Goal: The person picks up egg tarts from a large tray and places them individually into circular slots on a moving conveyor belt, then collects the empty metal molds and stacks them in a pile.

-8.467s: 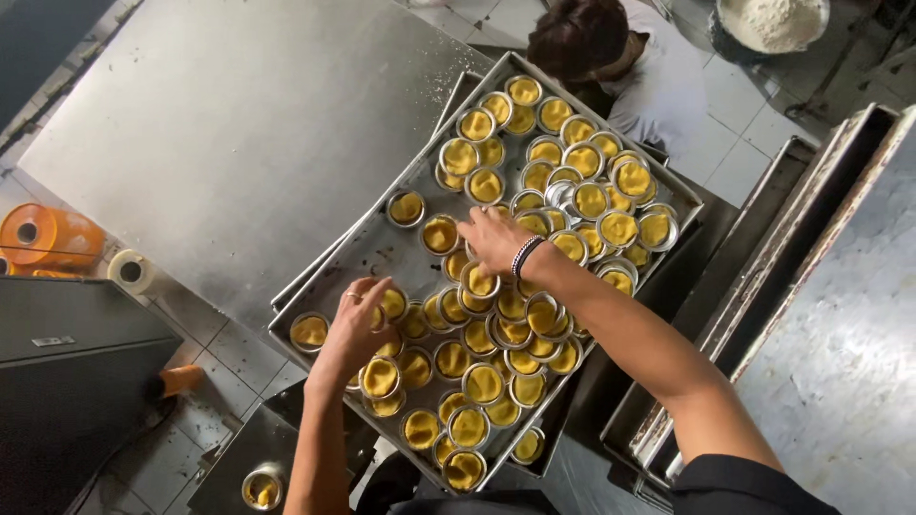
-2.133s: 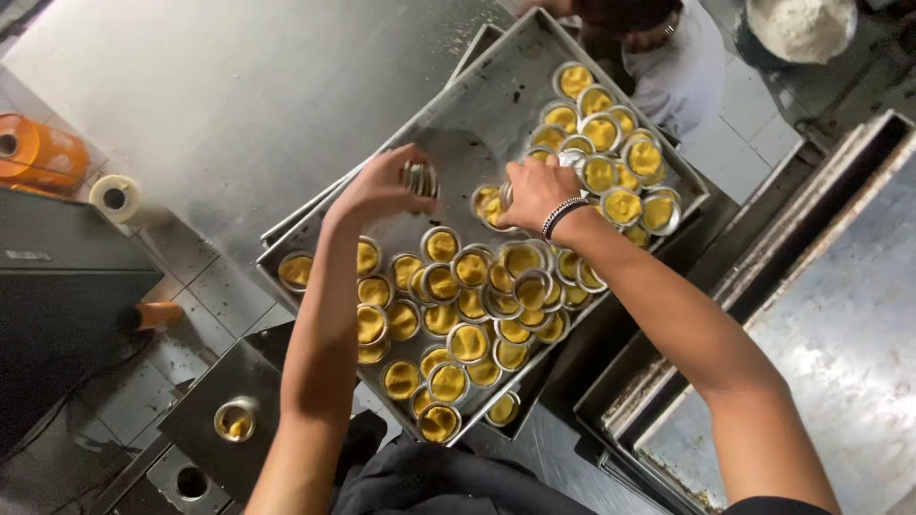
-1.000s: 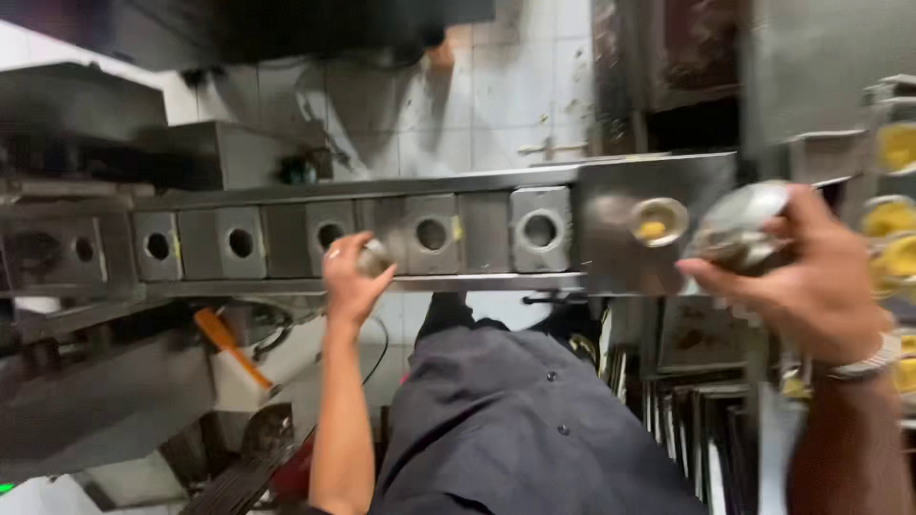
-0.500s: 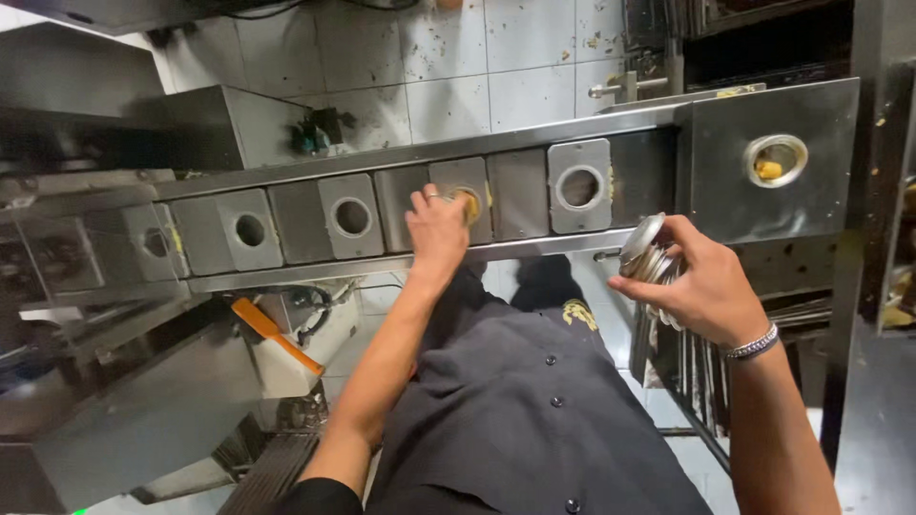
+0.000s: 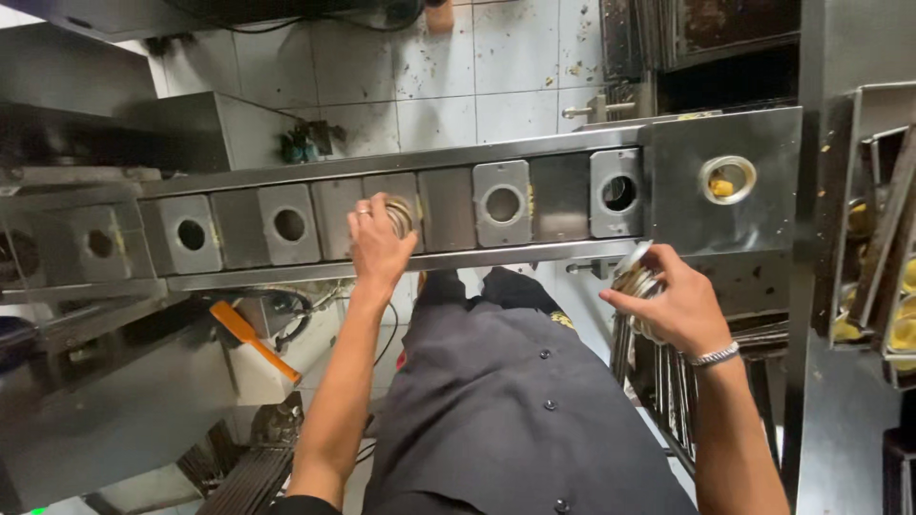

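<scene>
— Where is the small round metal cup [image 5: 399, 216] sitting?
— In a hole of the long steel conveyor [image 5: 448, 205], the left hand [image 5: 377, 240] still gripping it.
— And the right hand [image 5: 668, 305]?
— Closed around a stack of metal cups [image 5: 634, 278], drifting lower than before.

left hand [image 5: 377, 243] on the conveyor [image 5: 448, 205]; right hand [image 5: 673, 305] below it, holding cups [image 5: 634, 277].

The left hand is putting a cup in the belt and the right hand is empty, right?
Not quite. The left hand is at a cup on the belt, but the right hand holds a stack of cups, as the head view shows.
</scene>
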